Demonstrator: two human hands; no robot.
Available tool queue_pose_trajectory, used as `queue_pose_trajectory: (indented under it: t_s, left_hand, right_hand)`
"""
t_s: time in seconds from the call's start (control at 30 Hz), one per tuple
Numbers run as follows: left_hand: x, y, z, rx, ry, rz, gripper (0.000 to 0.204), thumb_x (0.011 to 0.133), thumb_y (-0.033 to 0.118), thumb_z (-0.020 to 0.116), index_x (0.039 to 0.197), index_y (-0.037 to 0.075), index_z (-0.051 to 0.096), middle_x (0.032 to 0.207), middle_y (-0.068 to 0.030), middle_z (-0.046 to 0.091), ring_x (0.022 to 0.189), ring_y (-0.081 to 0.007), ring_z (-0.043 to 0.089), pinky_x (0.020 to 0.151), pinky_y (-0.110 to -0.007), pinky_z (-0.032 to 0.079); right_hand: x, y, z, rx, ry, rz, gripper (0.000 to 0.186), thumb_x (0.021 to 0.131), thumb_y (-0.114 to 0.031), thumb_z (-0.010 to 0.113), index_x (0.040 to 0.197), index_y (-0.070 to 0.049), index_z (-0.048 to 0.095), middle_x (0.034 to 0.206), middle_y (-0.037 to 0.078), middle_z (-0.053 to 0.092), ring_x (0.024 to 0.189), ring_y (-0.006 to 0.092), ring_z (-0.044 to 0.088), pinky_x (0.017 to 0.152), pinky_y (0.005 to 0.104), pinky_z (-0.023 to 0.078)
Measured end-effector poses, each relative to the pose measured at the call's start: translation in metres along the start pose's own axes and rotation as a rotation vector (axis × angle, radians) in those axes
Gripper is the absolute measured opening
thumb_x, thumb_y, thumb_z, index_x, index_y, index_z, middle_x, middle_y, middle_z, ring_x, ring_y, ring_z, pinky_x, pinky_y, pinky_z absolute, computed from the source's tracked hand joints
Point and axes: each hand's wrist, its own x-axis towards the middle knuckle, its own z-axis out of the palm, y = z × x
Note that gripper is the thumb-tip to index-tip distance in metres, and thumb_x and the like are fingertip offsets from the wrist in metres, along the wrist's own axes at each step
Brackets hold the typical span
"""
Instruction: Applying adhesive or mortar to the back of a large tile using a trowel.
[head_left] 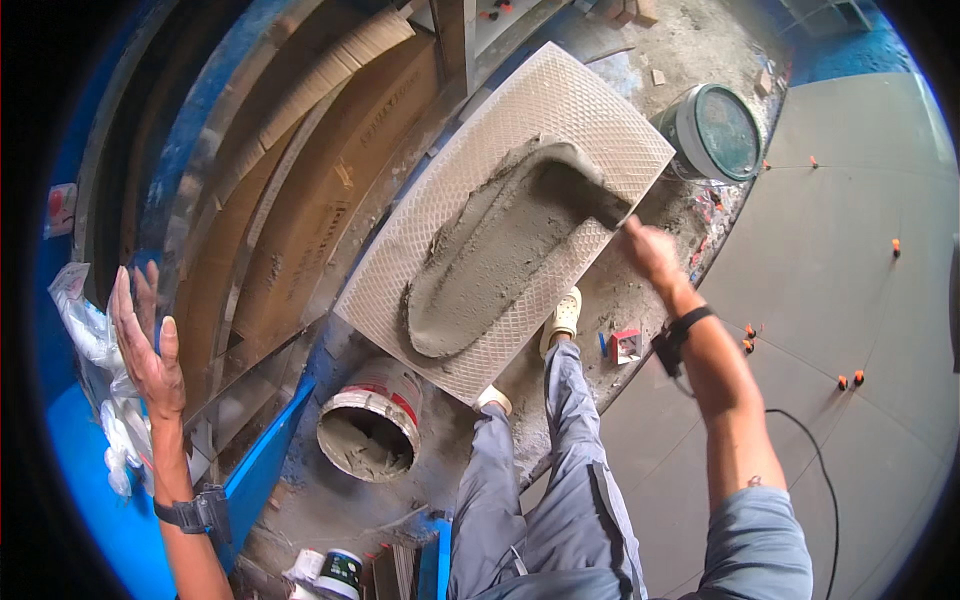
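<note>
Dusty floor (320, 510) on this side, all mortar crumbs and scraps, with finished grey floor tiles (850, 280) and orange spacer clips (850, 380) off to the right. Stacked boxes (300, 200) crowd the left, so open room is mostly rightward. The big tile (440, 230) lies back-up between them, ribbed, with a long grey mortar smear (490, 270). Right hand (650, 250) grips the trowel (585, 185) on it. Left hand (145, 345) is open, fingers spread, by the plastic wrap (90, 340). Mortar bucket (368, 425) sits just below the tile.
</note>
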Motion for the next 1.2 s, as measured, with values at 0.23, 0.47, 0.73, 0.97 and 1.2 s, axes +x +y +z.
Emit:
queue_pose_trajectory:
  t_s: [0.23, 0.47, 0.73, 0.97, 1.2]
  left_hand:
    - [-0.003, 0.005, 0.000, -0.099, -0.015, -0.101, 0.074, 0.095, 0.053, 0.042, 0.150, 0.006, 0.025, 0.153, -0.0152, 0.030, 0.140, -0.0331, 0.032, 0.114, -0.047, 0.025]
    - [0.012, 0.006, 0.006, 0.052, -0.110, -0.003, 0.074, 0.094, 0.054, 0.042, 0.150, 0.010, 0.027, 0.154, -0.0155, 0.028, 0.140, -0.0319, 0.032, 0.112, -0.045, 0.030]
    - [0.007, 0.006, -0.004, 0.006, -0.101, -0.038, 0.072, 0.092, 0.051, 0.045, 0.148, 0.008, 0.030, 0.152, -0.0158, 0.032, 0.140, -0.0332, 0.032, 0.112, -0.044, 0.030]
    - [0.007, 0.003, -0.008, 0.171, -0.121, 0.075, 0.068, 0.094, 0.045, 0.046, 0.148, 0.005, 0.031, 0.152, -0.0166, 0.032, 0.141, -0.0342, 0.029, 0.115, -0.044, 0.023]
    - [0.011, 0.002, 0.001, 0.129, -0.059, 0.031, 0.070, 0.092, 0.053, 0.044, 0.148, 0.011, 0.033, 0.151, -0.0139, 0.036, 0.140, -0.0319, 0.031, 0.116, -0.045, 0.022]
  right_hand:
    - [0.016, 0.008, 0.021, 1.334, -0.253, 0.500, 0.031, 0.096, -0.036, 0.049, 0.091, -0.007, 0.058, 0.065, 0.001, 0.050, 0.056, 0.0165, 0.050, 0.050, 0.0343, 0.043]
    - [-0.127, -0.132, 0.084, 1.126, -0.165, 0.094, 0.045, 0.096, -0.047, 0.049, 0.087, -0.003, 0.055, 0.071, 0.011, 0.062, 0.062, 0.0246, 0.061, 0.057, 0.0427, 0.048]
    - [-0.014, 0.015, 0.006, 0.133, -0.200, -0.162, 0.024, 0.094, -0.030, 0.050, 0.100, -0.007, 0.051, 0.074, 0.018, 0.065, 0.070, 0.0381, 0.066, 0.057, 0.0476, 0.052]
    - [0.019, -0.045, 0.040, 1.461, -0.178, 0.678, 0.038, 0.097, -0.038, 0.047, 0.087, -0.001, 0.052, 0.062, 0.007, 0.048, 0.056, 0.0221, 0.050, 0.058, 0.0390, 0.046]
    - [-0.094, -0.199, 0.091, 1.111, -0.532, 0.164, 0.041, 0.096, -0.042, 0.047, 0.092, -0.001, 0.054, 0.075, 0.018, 0.061, 0.075, 0.0369, 0.061, 0.071, 0.0475, 0.048]
